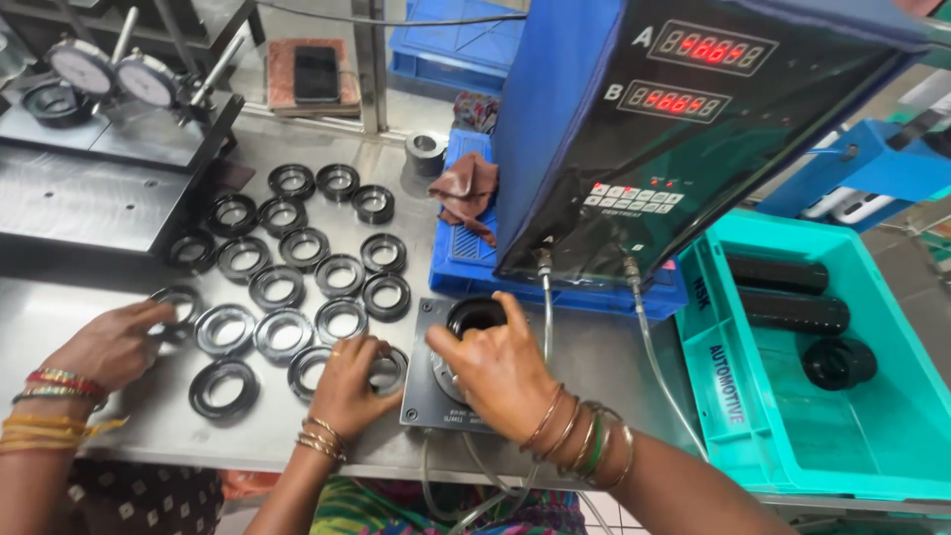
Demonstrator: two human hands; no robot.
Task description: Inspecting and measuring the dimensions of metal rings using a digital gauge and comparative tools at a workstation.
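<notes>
At the far left I see a co-worker's hand (114, 342) touching one of the black rings (287, 287) laid in rows on the bench (59, 307). My left hand (352, 386) lies curled over a bench ring (388, 369); whether it grips, I cannot tell. My right hand (495, 369) pinches the seated ring (475, 315) on the square fixture (421, 401). A teal bin (892, 436) stands rightmost.
</notes>
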